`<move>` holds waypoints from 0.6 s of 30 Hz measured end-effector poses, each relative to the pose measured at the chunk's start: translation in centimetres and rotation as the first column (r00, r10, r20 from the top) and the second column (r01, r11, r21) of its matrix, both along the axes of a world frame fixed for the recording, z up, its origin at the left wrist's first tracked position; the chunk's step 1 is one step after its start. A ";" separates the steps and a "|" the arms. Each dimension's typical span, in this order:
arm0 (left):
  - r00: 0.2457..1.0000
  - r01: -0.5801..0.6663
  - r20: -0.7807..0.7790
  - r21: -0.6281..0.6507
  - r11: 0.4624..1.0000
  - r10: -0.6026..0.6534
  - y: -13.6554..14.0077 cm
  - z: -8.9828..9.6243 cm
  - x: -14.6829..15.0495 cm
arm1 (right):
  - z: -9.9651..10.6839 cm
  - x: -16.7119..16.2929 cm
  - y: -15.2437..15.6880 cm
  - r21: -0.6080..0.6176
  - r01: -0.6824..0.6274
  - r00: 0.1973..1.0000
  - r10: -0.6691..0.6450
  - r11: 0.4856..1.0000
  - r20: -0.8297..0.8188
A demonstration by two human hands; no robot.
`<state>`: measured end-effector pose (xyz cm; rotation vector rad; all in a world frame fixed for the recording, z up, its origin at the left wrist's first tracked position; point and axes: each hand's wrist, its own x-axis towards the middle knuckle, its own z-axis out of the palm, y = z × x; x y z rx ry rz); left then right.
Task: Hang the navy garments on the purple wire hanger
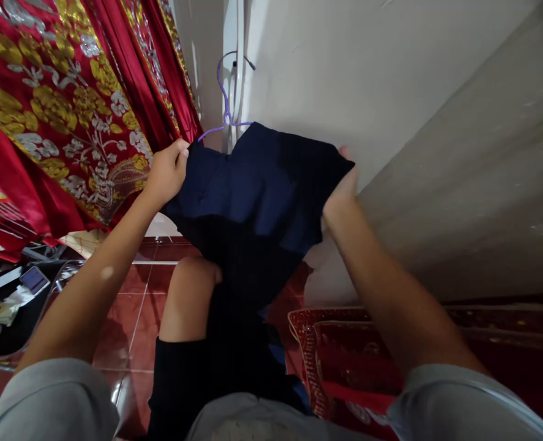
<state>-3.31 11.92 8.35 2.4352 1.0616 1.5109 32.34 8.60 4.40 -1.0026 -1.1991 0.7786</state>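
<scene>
A dark navy garment point(253, 184) hangs from a thin purple hanger point(226, 98), spread wide between my two hands. My left hand point(169, 170) pinches its upper left corner, close to where the hanger's arm enters the cloth. On the other side my right hand point(343, 191) holds the upper right corner, its fingers mostly behind the fabric. The hanger's hook shows above the garment, in front of a white upright pole point(240, 37). The lower part of the cloth droops in dark folds above my lap.
Red cloth with gold and silver flower patterns point(60, 104) hangs at the left. A pale wall point(367, 67) stands ahead and right. On the left, a black chair seat point(23, 324) carries a phone point(35, 279). Red trimmed fabric point(358, 349) lies lower right, over red floor tiles point(128, 318).
</scene>
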 end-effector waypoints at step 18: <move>0.925 0.379 0.071 -0.137 0.915 -0.373 -8.2 2.8 3.0 | 3.1 -8.5 -7.7 0.189 -0.356 0.654 0.099 0.915 0.750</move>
